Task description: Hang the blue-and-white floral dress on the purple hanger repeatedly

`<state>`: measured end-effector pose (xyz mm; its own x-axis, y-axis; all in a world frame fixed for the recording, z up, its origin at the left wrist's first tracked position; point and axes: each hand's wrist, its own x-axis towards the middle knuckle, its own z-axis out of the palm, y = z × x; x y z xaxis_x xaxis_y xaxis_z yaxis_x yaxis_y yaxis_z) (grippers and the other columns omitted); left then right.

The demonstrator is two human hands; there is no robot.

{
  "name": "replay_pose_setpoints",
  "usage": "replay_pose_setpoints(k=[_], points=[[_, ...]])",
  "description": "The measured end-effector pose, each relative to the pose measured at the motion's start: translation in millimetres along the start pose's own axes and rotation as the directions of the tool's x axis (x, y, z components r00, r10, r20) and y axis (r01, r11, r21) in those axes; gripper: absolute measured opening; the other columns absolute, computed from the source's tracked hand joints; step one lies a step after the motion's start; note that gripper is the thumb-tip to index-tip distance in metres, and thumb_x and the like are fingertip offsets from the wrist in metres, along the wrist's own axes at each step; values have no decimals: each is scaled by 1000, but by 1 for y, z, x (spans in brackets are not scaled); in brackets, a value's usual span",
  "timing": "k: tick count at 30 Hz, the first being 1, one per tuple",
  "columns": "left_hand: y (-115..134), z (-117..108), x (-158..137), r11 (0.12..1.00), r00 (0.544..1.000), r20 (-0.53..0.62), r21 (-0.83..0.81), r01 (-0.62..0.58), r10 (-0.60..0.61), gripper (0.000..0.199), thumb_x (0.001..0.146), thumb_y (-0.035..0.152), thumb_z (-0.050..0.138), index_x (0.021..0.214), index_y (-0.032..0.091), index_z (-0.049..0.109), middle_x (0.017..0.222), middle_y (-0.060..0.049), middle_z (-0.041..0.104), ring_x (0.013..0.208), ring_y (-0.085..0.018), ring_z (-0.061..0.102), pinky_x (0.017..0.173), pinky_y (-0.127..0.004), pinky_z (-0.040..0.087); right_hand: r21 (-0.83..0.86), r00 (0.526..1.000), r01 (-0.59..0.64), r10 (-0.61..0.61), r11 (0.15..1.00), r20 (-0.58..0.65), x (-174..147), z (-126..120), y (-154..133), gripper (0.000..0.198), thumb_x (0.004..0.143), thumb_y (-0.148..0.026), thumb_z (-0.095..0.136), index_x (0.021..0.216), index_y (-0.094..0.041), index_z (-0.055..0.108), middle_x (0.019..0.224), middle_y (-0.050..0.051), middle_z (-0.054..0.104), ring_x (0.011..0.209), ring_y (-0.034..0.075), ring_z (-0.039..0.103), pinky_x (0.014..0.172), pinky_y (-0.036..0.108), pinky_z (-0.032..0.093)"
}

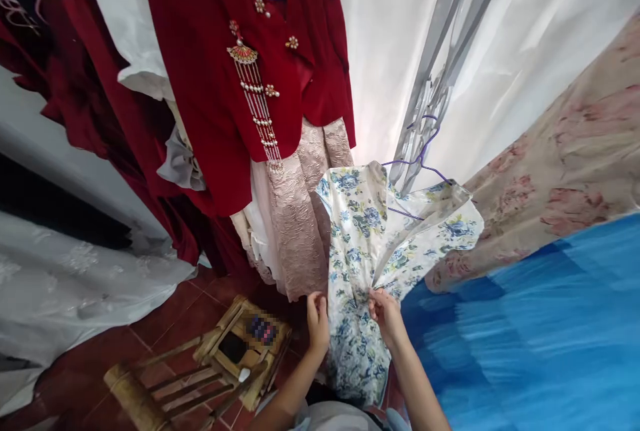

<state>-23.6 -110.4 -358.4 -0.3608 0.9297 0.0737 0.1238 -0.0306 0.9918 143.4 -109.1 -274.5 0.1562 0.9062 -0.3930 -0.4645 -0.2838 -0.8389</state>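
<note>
One blue-flowered garment, one chair

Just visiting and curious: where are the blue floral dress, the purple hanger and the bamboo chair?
Blue floral dress (pixel 355 261): head view, on the bodice.
Purple hanger (pixel 421 158): head view, below the hook.
Bamboo chair (pixel 217 330): head view, seat edge.

A purple hanger carries the floral garment. The red tiled floor bears a bamboo chair; on its seat lie a flat black object and, just beside it, a dark item with pink spots, too blurred to identify.
</note>
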Motion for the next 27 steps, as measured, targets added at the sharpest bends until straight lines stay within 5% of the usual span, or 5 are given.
replay_pose_setpoints(k=[5,10,13,21,27], points=[[14,16,-2,908,807,490,68,-413,331,24,89,25,56,112,19,62,106,-10,66,100,-24,63,89,-38,51,91,997,66,-61,994,-52,-24,27,22,47,60,-52,85,53,-20,51,47,-4,55,37,6,34,40,23,22],[35,37,7,869,744,549,64,-491,381,13,91,20,50,87,18,62,88,-8,67,86,-23,62,81,-35,47,26,976,156,-150,987,-159,-32,39,17,42,61,-51,84,54,-18,60,47,0,60,33,7,36,38,23,20],[39,34,10,844,667,666,104,-526,334,19,92,22,50,77,18,60,79,-6,67,78,-21,60,77,-33,44,28,942,240,-226,970,-248,-25,46,-23,36,59,-44,85,54,-16,62,47,1,61,34,7,38,38,22,23],[58,46,2,845,590,806,287,-452,42,21,85,27,58,67,18,56,60,1,56,59,-14,49,65,-27,36,92,771,598,-541,796,-336,30,95,-234,22,63,-30,80,64,-19,62,59,0,69,41,7,43,35,19,29],[32,50,-4,981,594,804,121,-154,-6,19,90,32,56,98,17,66,89,-5,68,80,-17,62,77,-27,46,-141,767,640,-638,755,66,-36,99,-245,38,83,-57,72,97,-21,69,85,7,77,58,15,63,48,25,47]])
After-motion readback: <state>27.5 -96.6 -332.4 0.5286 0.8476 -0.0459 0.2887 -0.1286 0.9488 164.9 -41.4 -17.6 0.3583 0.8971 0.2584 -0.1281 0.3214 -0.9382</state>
